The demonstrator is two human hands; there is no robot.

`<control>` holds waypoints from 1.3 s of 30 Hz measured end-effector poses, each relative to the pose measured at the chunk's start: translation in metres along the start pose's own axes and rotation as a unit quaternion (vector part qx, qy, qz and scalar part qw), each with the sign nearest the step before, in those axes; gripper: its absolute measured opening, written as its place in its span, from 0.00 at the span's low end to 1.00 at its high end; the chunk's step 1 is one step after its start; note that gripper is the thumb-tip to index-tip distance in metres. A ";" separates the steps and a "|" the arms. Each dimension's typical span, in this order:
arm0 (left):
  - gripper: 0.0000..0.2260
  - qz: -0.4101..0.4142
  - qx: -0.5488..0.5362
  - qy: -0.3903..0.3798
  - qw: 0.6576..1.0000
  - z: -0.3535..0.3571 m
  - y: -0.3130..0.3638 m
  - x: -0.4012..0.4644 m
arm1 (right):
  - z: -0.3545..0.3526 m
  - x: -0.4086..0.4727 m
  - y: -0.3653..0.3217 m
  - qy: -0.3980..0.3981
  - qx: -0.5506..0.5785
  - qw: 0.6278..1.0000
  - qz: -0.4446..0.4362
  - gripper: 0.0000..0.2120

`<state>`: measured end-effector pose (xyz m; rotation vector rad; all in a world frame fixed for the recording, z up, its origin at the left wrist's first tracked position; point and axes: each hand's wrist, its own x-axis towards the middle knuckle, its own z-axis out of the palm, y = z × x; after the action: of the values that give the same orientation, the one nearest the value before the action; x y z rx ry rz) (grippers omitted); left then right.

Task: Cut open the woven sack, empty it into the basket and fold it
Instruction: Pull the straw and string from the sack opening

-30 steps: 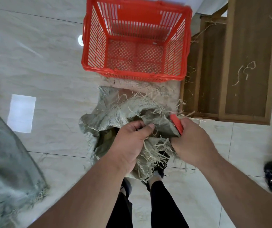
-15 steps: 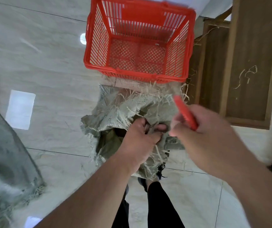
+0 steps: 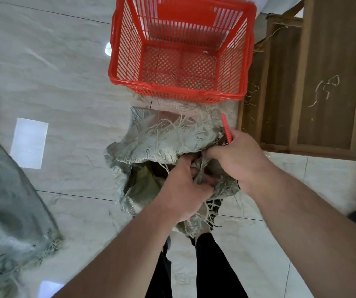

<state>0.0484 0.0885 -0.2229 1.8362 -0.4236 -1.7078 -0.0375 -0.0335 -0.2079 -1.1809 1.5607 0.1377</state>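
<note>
**Both hands bunched in the frayed sack mouth, basket just beyond**

The grey-green woven plastic sack (image 3: 162,143) stands on the pale marble-patterned tiled floor (image 3: 65,87) in front of the person's black-trousered legs (image 3: 211,265), its mouth ragged with loose pale strands and gaping dark on the near left side. The left hand (image 3: 185,190) has its fingers curled into a bunch of the sack's fabric at the middle of the mouth. The right hand (image 3: 237,158) is just right of it, fingers curled on the sack's edge, and the same grip holds a slim red ridged plastic cutter (image 3: 226,130) whose tip points away towards the far side. The two hands nearly touch. Just beyond the sack sits a red plastic slatted basket (image 3: 125,67), upright, with only a few stray fibres on its mesh bottom. To the right of basket and sack stands a brown wooden framed piece of furniture (image 3: 327,82) with loose fibres lying on it. At the near left another grey woven sack (image 3: 7,211) lies blurred on the floor
</note>
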 end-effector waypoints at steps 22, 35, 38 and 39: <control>0.21 -0.024 0.038 -0.021 0.999 -0.019 0.016 -0.013 | 0.006 0.001 -0.001 -0.004 0.120 0.989 0.082 0.07; 0.22 -0.140 0.250 0.346 0.894 -0.205 -0.004 0.004 | -0.002 0.011 -0.001 -0.013 0.142 0.983 0.115 0.09; 0.36 -0.140 0.440 0.331 0.823 -0.186 0.008 -0.001 | 0.001 0.013 -0.003 -0.008 0.140 0.983 0.116 0.09; 0.36 -0.086 0.435 0.363 0.820 -0.173 0.017 -0.007 | 0.001 0.013 -0.004 -0.006 0.138 0.984 0.116 0.09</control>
<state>0.2195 0.1147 -0.2062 3.0639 -0.7925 -0.7558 -0.0325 -0.0425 -0.2173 -0.7790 1.6441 0.0783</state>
